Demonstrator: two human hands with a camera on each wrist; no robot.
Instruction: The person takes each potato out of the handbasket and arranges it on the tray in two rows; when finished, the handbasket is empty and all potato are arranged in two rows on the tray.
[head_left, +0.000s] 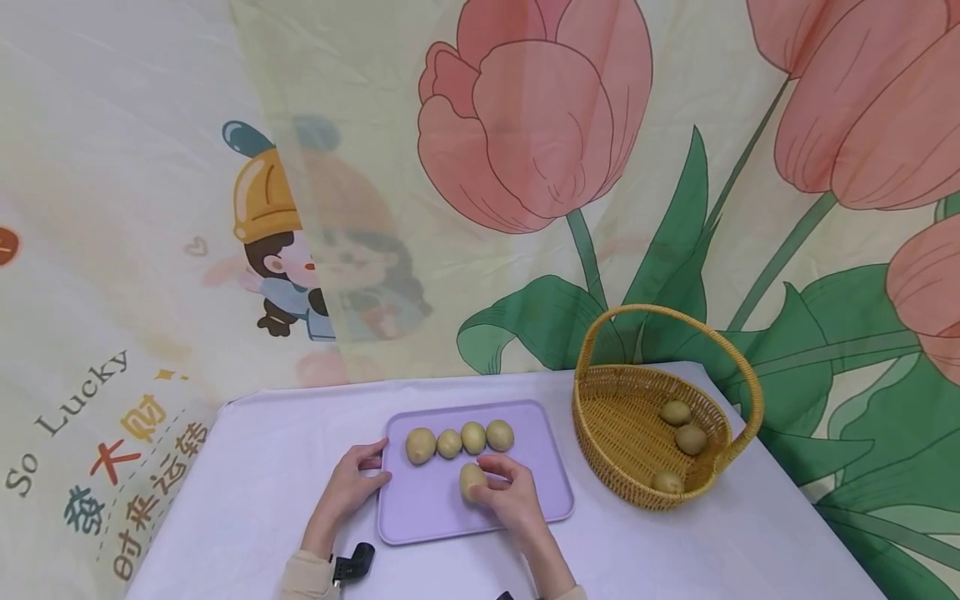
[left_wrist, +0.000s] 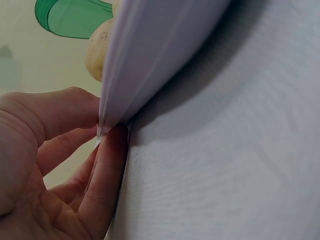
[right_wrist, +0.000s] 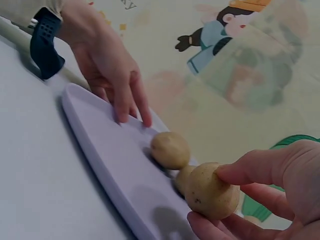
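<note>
A lilac tray (head_left: 420, 517) lies on the table with several potatoes in a row across its far half, among them a larger potato (head_left: 421, 446) at the row's left end. At the tray's left edge my left hand (head_left: 351, 485) grips the rim, its thumb (left_wrist: 65, 112) on the rim and a finger against the outer side. My right hand (head_left: 512, 493) pinches another potato (right_wrist: 212, 192) between thumb and fingers, over the tray's near half. The right wrist view shows a shadow on the tray under this potato, which appears raised.
Right of the tray stands a wicker basket (head_left: 611, 483) with a tall arched handle, holding a few potatoes (head_left: 691, 439). A white cloth (head_left: 300, 433) covers the table. Behind it hangs a printed curtain (head_left: 360, 83) with tulips.
</note>
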